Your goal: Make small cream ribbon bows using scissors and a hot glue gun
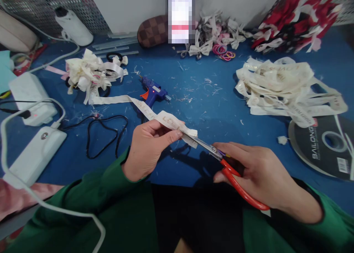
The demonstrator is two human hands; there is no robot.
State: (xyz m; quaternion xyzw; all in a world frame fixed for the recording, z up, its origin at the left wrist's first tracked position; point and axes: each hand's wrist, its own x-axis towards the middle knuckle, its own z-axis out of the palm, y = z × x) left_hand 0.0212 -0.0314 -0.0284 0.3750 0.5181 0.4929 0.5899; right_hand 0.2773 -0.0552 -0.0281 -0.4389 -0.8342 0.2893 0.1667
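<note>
We cannot make out the scissor tips: they vanish among the folds of the cream printed ribbon (168,119), and whether any of it lies between the blades we cannot tell. Its lettering is too faint for us to read in full. The left hand (149,146) pinches the ribbon between thumb and forefinger near its loose end, the other fingers partly hidden. The right hand (257,172) is wrapped round the red-handled scissors (235,183), covering much of the far handle. Where the ribbon crosses the blue glue gun (153,91), we lose part of the grip. The BAILONG spool (306,150) is cut off at the right edge, and the screen (181,15) at the top is blurred into blocks.

We see the ribbon in front of the body, over the near part of the blue tabletop (224,113). Its long axis runs from the cream bows (85,70) at the left, first nearly level, then slanting nearer and rightward; the loose end points right, towards the right hand. The scissors lie along much the same slant, blades pointing left and away from us, handles right and near.
</note>
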